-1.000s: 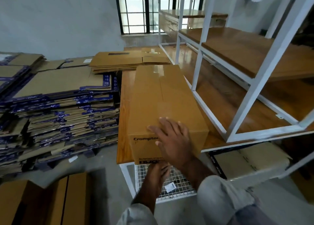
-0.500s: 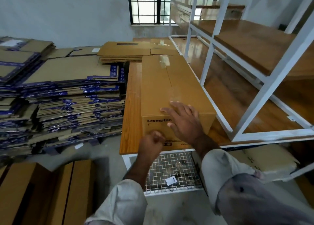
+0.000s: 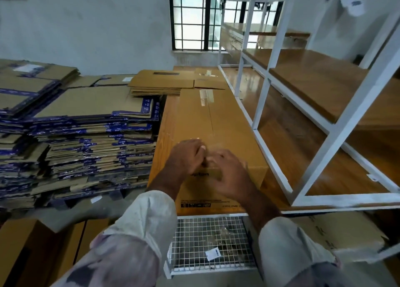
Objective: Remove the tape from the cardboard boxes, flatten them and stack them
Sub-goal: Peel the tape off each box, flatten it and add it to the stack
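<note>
- Head view: the long cardboard box [image 3: 213, 135] lies flat on the wooden shelf [image 3: 320, 167], its near end at the shelf's front edge and facing the person.
- The box's long axis runs straight away from the person, toward the window [image 3: 194, 16]; its far end stops just short of the small stack of flattened boxes [image 3: 173, 81].
- Both hands sit at the near top edge of the box, almost touching each other. The left hand [image 3: 187, 156] has its fingers curled in, seemingly pinching a clear strip of tape [image 3: 195, 141] that shows as a faint glint at the fingertips; blur makes the exact hold uncertain.
- The right hand [image 3: 229, 174] lies over the near top corner with fingers bent onto the cardboard. It appears to steady the box, though whether it also grips tape I cannot tell.
- The centre seam runs along the long axis, and more tape [image 3: 206, 96] shows at the far end of it. My judgement is that the peel should go lengthwise, away from the body, along that seam.
- Neither hand is clearly nearer; the left is placed on the seam side, so it looks the likelier puller.
- The big pile of flattened boxes [image 3: 75, 135] stands to the left, beside the shelf.
</note>
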Tool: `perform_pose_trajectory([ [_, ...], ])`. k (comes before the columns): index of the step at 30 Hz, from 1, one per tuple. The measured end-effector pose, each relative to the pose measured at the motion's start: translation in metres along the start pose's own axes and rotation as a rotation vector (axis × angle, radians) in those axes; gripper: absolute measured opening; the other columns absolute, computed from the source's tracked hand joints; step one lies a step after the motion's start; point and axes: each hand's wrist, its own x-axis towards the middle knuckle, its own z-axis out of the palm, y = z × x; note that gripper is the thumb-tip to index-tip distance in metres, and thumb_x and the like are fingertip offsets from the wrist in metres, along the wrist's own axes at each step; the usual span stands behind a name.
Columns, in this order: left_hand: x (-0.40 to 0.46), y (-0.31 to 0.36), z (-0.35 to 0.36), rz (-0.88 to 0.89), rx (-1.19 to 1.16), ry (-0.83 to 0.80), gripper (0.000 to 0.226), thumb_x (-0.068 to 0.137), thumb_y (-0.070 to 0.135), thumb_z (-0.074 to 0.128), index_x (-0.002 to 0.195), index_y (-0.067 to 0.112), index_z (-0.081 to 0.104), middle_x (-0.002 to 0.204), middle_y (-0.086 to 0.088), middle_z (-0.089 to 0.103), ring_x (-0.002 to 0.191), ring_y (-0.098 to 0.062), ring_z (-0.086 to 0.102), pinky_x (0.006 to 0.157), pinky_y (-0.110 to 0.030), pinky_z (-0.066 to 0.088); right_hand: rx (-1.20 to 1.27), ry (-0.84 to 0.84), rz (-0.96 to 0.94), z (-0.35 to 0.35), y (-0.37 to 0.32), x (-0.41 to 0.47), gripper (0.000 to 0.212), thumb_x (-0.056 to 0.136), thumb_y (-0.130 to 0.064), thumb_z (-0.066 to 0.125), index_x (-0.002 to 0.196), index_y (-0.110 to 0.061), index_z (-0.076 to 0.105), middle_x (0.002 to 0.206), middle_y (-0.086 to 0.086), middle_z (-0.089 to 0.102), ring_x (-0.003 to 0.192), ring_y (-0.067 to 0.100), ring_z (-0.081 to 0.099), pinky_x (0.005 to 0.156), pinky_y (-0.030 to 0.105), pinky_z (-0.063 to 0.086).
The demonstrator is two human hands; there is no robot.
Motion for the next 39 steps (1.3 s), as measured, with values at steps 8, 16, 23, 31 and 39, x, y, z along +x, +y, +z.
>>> perform_pose_trajectory([
  [8, 0.005, -0.002, 0.004, 0.010, 0.138, -0.008, 0.041, 0.103, 0.036, 0.046, 0.132, 0.016, 0.066, 0.140, -0.004, 0.060, 0.130, -0.024, 0.050, 0.112, -0.044, 0.038, -0.127, -0.074, 0.056, -0.027, 0.034, 0.066, 0.054, 0.094, -0.059, 0.035, 0.140, -0.038, 0.054, 0.141, -0.003, 0.054, 0.130, 0.023, 0.045, 0.110, 0.054, 0.039],
  [16, 0.000, 0.005, 0.001, -0.074, 0.170, -0.147, 0.111, 0.069, 0.094, 0.035, 0.149, 0.018, 0.049, 0.159, -0.002, 0.042, 0.144, -0.022, 0.036, 0.118, -0.049, 0.030, -0.168, -0.032, -0.032, -0.021, 0.043, 0.083, 0.031, 0.095, -0.043, 0.056, 0.119, -0.026, 0.066, 0.123, 0.000, 0.060, 0.114, 0.020, 0.050, 0.091, 0.049, 0.052],
  [23, -0.003, 0.015, -0.005, -0.085, 0.246, -0.199, 0.114, 0.068, 0.091, 0.059, 0.154, 0.019, 0.039, 0.163, 0.000, 0.033, 0.147, -0.020, 0.030, 0.121, -0.045, 0.024, -0.138, -0.069, -0.067, -0.025, 0.045, 0.087, 0.031, 0.089, -0.051, 0.054, 0.110, -0.032, 0.066, 0.118, -0.004, 0.059, 0.108, 0.018, 0.053, 0.086, 0.047, 0.055],
  [31, -0.003, 0.018, -0.004, -0.098, 0.253, -0.178, 0.110, 0.069, 0.087, 0.064, 0.155, 0.023, 0.038, 0.163, 0.003, 0.034, 0.147, -0.020, 0.030, 0.120, -0.046, 0.023, -0.268, -0.238, 0.050, -0.044, 0.012, 0.099, 0.013, 0.100, -0.034, 0.054, 0.107, -0.027, 0.064, 0.119, 0.002, 0.055, 0.109, 0.024, 0.055, 0.092, 0.047, 0.053],
  [39, -0.006, 0.014, 0.015, 0.103, 0.363, 0.016, 0.065, 0.085, 0.070, 0.046, 0.128, 0.023, 0.060, 0.121, 0.000, 0.055, 0.105, -0.021, 0.050, 0.089, -0.034, 0.042, -0.334, 0.078, 0.076, -0.050, -0.030, 0.012, 0.037, 0.095, -0.033, 0.064, 0.129, -0.021, 0.057, 0.129, 0.001, 0.057, 0.115, 0.020, 0.053, 0.097, 0.041, 0.046],
])
